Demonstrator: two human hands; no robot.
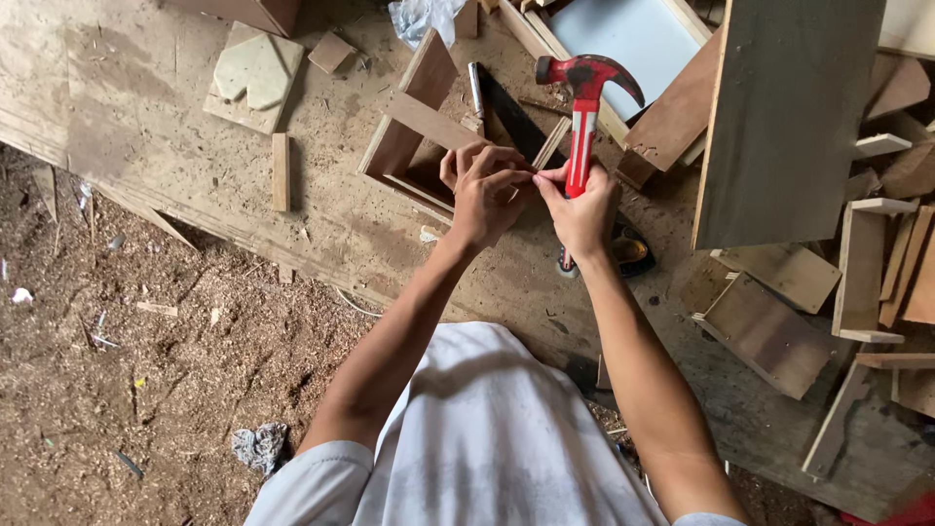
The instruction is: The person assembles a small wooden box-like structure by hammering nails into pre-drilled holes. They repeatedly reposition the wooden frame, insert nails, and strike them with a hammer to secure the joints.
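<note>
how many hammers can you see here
1. The red claw hammer with a red and white handle is held upright in the right hand, beside the left hand, above the open wooden box frame. Others could be hidden under the wood scraps at right.

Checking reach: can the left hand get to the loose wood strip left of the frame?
Probably yes. The strip lies bare on the board with nothing over it. But the left hand is busy pinching something small against the right hand, which holds the hammer.
</note>
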